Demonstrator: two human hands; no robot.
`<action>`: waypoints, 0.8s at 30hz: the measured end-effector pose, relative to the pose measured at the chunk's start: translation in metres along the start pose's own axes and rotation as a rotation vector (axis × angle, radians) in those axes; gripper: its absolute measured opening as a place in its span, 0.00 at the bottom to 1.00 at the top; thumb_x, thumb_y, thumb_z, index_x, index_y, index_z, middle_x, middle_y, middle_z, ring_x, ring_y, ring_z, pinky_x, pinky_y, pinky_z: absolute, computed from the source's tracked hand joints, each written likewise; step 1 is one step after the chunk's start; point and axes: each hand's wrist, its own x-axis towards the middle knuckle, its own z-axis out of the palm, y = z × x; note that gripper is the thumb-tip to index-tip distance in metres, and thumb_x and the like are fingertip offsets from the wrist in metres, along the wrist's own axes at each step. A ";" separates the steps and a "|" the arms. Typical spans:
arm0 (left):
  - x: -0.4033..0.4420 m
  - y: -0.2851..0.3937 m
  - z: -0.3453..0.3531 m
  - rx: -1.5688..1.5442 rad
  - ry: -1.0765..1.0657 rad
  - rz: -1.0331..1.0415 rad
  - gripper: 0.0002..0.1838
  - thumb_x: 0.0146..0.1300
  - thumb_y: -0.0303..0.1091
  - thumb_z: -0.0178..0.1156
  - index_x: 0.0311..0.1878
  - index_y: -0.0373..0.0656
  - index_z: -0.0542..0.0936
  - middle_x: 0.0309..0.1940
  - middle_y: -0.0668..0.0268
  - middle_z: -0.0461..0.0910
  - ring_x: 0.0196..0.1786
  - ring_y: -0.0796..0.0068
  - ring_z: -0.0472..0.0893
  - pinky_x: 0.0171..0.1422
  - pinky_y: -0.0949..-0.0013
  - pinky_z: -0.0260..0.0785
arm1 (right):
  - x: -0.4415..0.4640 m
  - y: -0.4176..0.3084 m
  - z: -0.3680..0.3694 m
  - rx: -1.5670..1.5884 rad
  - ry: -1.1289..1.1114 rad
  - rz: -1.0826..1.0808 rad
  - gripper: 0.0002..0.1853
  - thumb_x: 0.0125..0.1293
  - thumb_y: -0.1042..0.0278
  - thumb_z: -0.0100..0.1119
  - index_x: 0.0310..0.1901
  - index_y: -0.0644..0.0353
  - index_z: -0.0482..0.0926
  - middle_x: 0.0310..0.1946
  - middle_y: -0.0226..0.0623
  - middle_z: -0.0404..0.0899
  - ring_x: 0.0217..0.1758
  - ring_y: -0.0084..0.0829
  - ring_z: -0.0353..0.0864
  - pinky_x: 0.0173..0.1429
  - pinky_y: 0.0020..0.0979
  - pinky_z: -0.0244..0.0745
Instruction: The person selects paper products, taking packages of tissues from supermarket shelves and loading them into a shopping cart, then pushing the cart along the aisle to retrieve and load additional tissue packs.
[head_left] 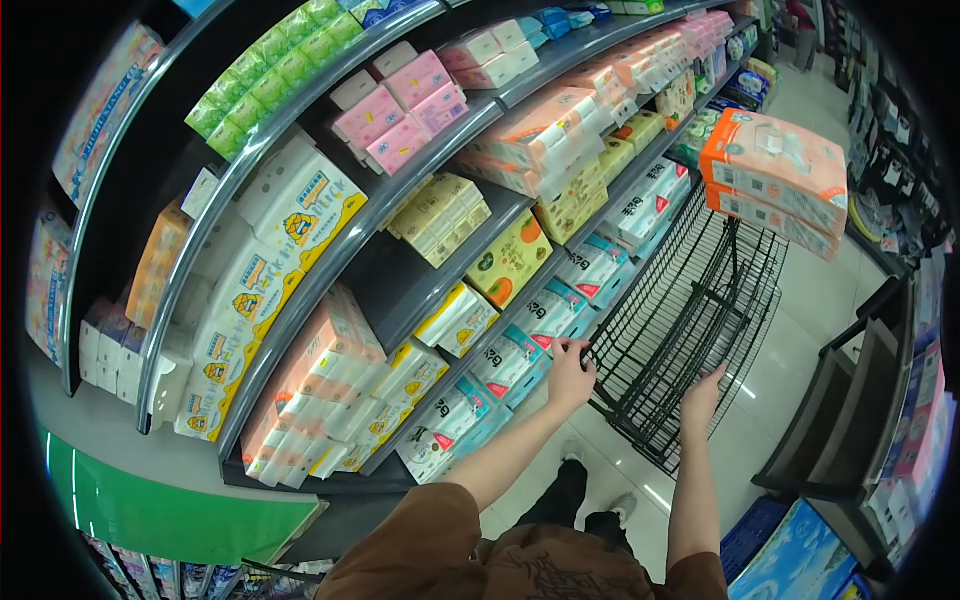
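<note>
On the black cart (690, 330), left hand (573, 374), fingers curled round it; right hand (702, 402), unclear.

You have two hands in the frame: one left hand (573, 376) and one right hand (702, 402), with one black cart (645, 400) between them. At the upper right you have one orange bundle (775, 150), apparently two packs stacked. Below centre, count two shoes (622, 506) and two brown sleeves (410, 530). Left of centre you can count at least three duck-print packs (275, 275); through the middle, at least five white-and-teal packs (515, 365). One green panel (180, 500) fills your lower left.
</note>
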 end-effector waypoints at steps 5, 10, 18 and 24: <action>0.001 -0.019 0.005 -0.163 -0.044 0.054 0.19 0.59 0.26 0.62 0.54 0.39 0.74 0.54 0.53 0.66 0.45 0.57 0.78 0.49 0.60 0.73 | 0.007 0.018 0.014 -0.063 0.076 -0.016 0.38 0.63 0.85 0.43 0.76 0.60 0.50 0.52 0.57 0.80 0.56 0.54 0.80 0.61 0.45 0.72; 0.006 -0.031 -0.007 -0.204 -0.012 0.272 0.23 0.60 0.27 0.62 0.58 0.36 0.71 0.55 0.49 0.63 0.50 0.53 0.75 0.49 0.59 0.74 | 0.010 0.039 0.029 -0.074 0.169 -0.177 0.33 0.67 0.81 0.40 0.75 0.66 0.52 0.40 0.53 0.79 0.44 0.51 0.80 0.54 0.46 0.74; 0.016 -0.061 -0.038 -0.283 -0.387 0.429 0.34 0.66 0.36 0.62 0.72 0.39 0.62 0.62 0.50 0.59 0.60 0.51 0.70 0.60 0.61 0.74 | 0.007 0.043 0.027 -0.273 0.189 -0.140 0.30 0.70 0.77 0.43 0.73 0.68 0.54 0.44 0.57 0.81 0.45 0.54 0.81 0.52 0.46 0.73; 0.075 -0.078 -0.106 -0.404 -0.862 0.465 0.32 0.71 0.35 0.56 0.75 0.44 0.59 0.72 0.54 0.54 0.64 0.52 0.72 0.65 0.58 0.71 | -0.009 0.011 0.012 -0.378 0.058 0.013 0.26 0.75 0.72 0.41 0.72 0.69 0.55 0.41 0.61 0.80 0.45 0.57 0.81 0.49 0.49 0.73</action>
